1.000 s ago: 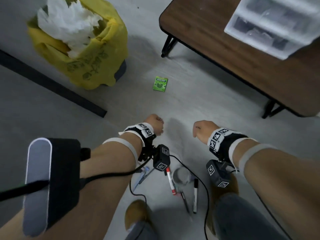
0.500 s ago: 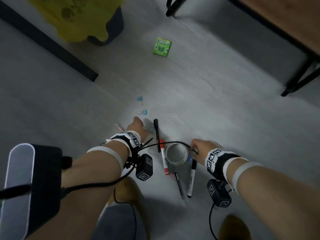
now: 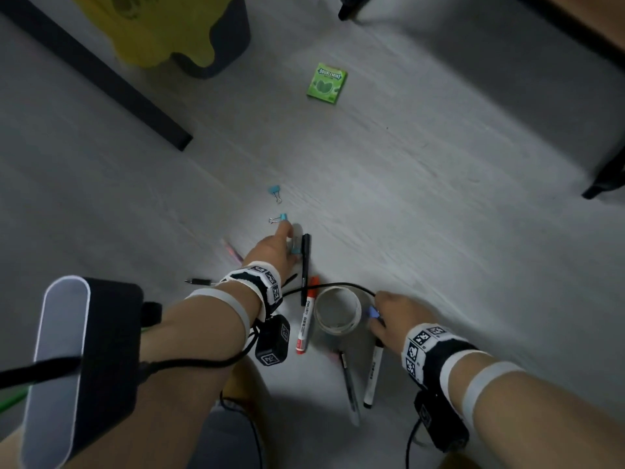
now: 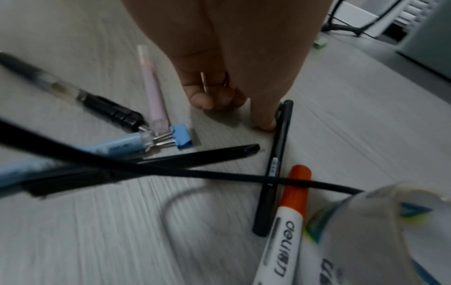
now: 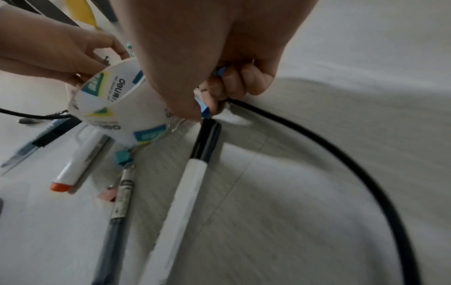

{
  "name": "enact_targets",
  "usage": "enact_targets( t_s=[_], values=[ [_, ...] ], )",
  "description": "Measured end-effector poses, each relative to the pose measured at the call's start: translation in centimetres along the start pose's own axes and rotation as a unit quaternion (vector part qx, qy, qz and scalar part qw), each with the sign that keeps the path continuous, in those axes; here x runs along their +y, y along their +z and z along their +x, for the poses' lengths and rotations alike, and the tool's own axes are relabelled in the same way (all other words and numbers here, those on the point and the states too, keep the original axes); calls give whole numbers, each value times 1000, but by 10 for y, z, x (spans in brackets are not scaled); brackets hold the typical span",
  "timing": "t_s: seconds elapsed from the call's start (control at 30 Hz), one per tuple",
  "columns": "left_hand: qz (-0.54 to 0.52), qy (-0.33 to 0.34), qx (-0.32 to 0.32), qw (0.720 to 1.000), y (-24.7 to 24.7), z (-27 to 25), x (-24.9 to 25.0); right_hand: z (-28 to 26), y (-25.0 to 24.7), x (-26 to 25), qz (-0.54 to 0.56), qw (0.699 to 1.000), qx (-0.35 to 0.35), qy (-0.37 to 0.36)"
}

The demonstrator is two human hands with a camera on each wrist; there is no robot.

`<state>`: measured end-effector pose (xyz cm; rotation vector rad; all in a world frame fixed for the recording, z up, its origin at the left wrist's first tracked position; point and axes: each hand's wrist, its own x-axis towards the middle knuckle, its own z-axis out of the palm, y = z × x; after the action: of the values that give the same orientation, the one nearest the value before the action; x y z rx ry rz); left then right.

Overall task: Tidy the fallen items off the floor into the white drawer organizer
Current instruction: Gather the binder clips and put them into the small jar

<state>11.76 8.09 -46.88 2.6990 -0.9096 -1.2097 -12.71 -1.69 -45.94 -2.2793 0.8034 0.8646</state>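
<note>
Pens, markers and clips lie scattered on the grey floor. My left hand [image 3: 282, 240] reaches forward beside a black pen [image 3: 305, 265]. Its index finger touches the floor, and a thin wire handle of a pale blue binder clip [image 3: 295, 248] shows between thumb and curled fingers [image 4: 207, 100]. My right hand [image 3: 375, 314] pinches a blue binder clip [image 5: 204, 109] next to the tape roll [image 3: 337, 309]. Two blue clips [image 3: 274, 191] [image 3: 280, 217] lie ahead of the left hand, and a green gum pack [image 3: 326, 83] lies farther off. The white organizer is out of view.
An orange-capped marker [image 3: 306, 319], a white marker [image 3: 372, 374] and a dark pen [image 3: 348, 380] lie near my knees. A black cable [image 3: 338, 286] arcs over them. A bin with a yellow bag [image 3: 162, 25], a dark floor strip [image 3: 101, 76] and table legs [image 3: 605, 181] stand beyond.
The view has tilted down off the table. Both hands dropped to the floor items; the left moved forward towards the clips, and the right took hold of a blue clip by the tape roll.
</note>
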Motion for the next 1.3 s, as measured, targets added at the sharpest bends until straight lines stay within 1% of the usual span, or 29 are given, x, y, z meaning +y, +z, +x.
enact_targets(
  t_s=[0.1,0.2,0.27,0.4,0.43,0.5,0.57,0.67,0.8,0.9,0.97,1.07,1.17,1.3],
  values=[
    [29,35,1,999,3,5,6,-5,-20,2,-36,999,15,8],
    [63,39,-7,997,4,6,11,1,-37,2,-11,998,47,38],
    [54,23,16,998,3,6,14,14,-48,1,6,996,75,54],
    [-43,-47,95,993,-11,11,12,56,-68,-4,8,991,121,59],
    [-52,-58,99,992,-14,15,11,64,-71,-5,4,991,120,60],
    [-47,-57,97,993,-21,22,8,77,-72,-10,-15,992,108,61],
    [-34,-38,88,995,-23,28,5,83,-70,-13,-28,992,105,57],
    [5,-6,64,998,-22,31,3,83,-63,-17,-41,992,111,32],
    [68,9,46,997,-22,38,2,84,-65,-20,-86,994,65,-6],
    [117,5,33,993,-25,43,6,84,-73,-26,-94,995,41,-7],
    [128,-7,33,991,-27,46,10,83,-75,-29,-72,996,46,12],
    [120,-13,35,992,-31,52,10,77,-78,-29,2,996,82,36],
    [145,-14,50,988,-34,56,4,70,-82,-28,33,993,97,50],
    [96,-5,86,992,-36,53,2,71,-76,-25,67,991,101,64]
  ],
)
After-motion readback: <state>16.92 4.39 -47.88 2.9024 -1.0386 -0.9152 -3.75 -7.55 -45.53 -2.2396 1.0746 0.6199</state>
